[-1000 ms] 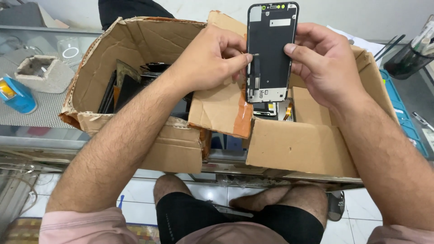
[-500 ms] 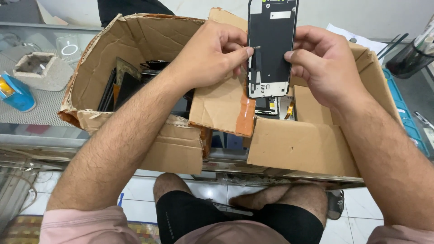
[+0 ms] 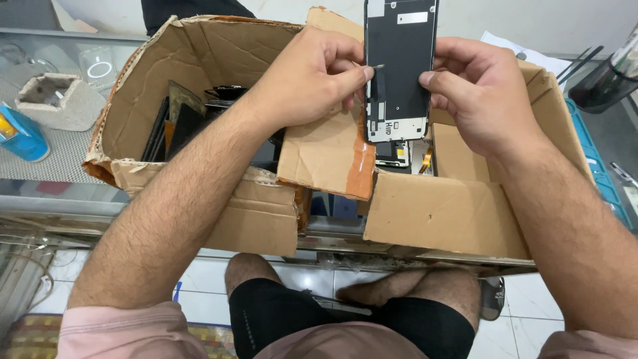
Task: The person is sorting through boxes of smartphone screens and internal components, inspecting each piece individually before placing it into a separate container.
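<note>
I hold a black phone screen panel (image 3: pixel 399 70) upright over a torn cardboard box (image 3: pixel 219 60), its back side toward me. My left hand (image 3: pixel 309 76) pinches the panel's left edge with thumb and forefinger. My right hand (image 3: pixel 482 93) grips the right edge. The panel's top runs out of the view. Inside the box, several more dark screen panels (image 3: pixel 186 119) stand on edge at the left, and small phone parts (image 3: pixel 399 154) lie under the held panel.
The box rests on a glass counter (image 3: pixel 53 193). At the left sit a grey block (image 3: pixel 56 100) and a blue object (image 3: pixel 20 136). A dark cup with tools (image 3: pixel 601 83) stands at the right, beside a blue mat (image 3: pixel 601 179). My knees show below.
The panel has risen slightly and now sits closer to the camera. Both hands keep their hold on its edges.
</note>
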